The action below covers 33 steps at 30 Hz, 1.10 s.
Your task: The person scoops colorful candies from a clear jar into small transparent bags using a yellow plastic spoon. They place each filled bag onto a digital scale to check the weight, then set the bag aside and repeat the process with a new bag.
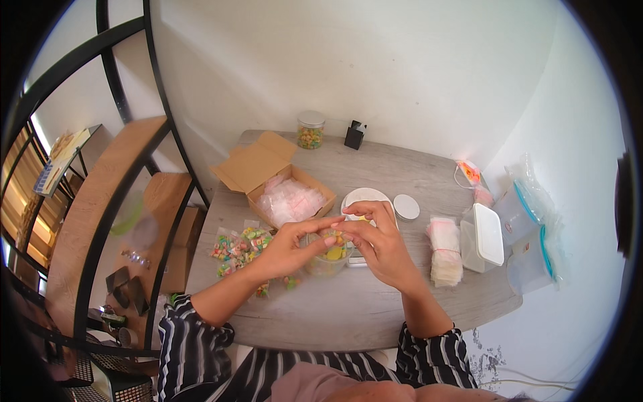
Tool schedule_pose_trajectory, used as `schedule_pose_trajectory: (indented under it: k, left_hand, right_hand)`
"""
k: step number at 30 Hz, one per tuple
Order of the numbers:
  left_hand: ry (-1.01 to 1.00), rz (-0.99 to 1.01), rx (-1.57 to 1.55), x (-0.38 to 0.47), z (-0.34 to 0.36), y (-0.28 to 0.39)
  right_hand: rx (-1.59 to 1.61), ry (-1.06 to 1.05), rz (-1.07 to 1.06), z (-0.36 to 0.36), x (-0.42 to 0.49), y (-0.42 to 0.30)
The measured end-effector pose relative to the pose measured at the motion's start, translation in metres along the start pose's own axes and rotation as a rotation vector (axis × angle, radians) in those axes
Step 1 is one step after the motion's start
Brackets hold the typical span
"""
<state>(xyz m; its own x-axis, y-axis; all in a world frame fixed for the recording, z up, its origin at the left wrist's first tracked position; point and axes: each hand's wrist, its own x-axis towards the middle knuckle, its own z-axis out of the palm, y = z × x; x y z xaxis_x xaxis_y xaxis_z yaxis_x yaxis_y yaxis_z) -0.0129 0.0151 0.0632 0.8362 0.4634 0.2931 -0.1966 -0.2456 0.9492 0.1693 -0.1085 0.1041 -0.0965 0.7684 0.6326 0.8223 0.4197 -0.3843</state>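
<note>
My left hand (296, 246) and my right hand (382, 246) meet at the fingertips above an open clear plastic jar (326, 269). Colourful candies and something yellow (333, 252) show inside the jar. Whether a small clear bag is pinched between my fingers cannot be made out. Behind my right hand, partly hidden, is a white kitchen scale (360, 195) with a bit of yellow on its top. Filled clear packets of colourful candy (238, 246) lie in a heap left of the jar, partly behind my left forearm.
An open cardboard box (321, 196) holds clear and pinkish plastic bags (291, 198). A round lid (406, 207) lies beside the scale. Rightward are a banded bag stack (445, 251) and white-lidded container (490, 233). A lidded candy jar (311, 131) and black holder (355, 136) stand behind.
</note>
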Motion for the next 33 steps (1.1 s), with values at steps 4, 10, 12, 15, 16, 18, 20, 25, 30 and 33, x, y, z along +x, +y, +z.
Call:
schedule_pose_trajectory:
  k: [4,10,12,15,16,18,20,25,30,33]
  left_hand:
    - [-0.048,-0.018,0.011,0.0001,0.0008,0.0018]
    - [-0.083,-0.024,-0.024,-0.0001,0.0035,0.0025]
    - [-0.094,-0.021,-0.009,0.0001,0.0037,0.0018]
    - [-0.113,-0.034,0.024,-0.0002,0.0030,0.0006]
    - [-0.116,-0.027,0.033,0.0000,0.0030,0.0004]
    - [-0.116,-0.013,0.051,0.0003,0.0030,0.0006]
    - [-0.114,-0.004,0.078,0.0003,0.0032,0.0020]
    - [-0.063,-0.102,-0.014,-0.0015,0.0030,0.0082]
    - [-0.031,-0.134,-0.043,0.0004,0.0020,0.0077]
    - [-0.039,-0.099,-0.062,0.0008,0.0035,0.0067]
  right_hand:
    - [0.077,0.025,0.063,0.0009,-0.0005,0.0014]
    - [0.075,-0.010,0.097,-0.0011,-0.0025,0.0027]
    - [0.079,-0.015,0.104,-0.0015,-0.0026,0.0026]
    - [0.058,-0.014,0.085,-0.0010,-0.0023,0.0031]
    - [0.044,-0.010,0.076,-0.0004,-0.0024,0.0031]
    - [0.041,-0.006,0.070,0.0011,-0.0027,0.0035]
    - [0.073,-0.008,0.081,0.0022,-0.0030,0.0039]
    - [0.050,0.122,0.118,-0.0023,-0.0026,0.0051]
    - [0.035,0.129,0.146,-0.0070,-0.0020,0.0005]
    - [0.084,0.053,0.127,-0.0045,-0.0031,-0.0036]
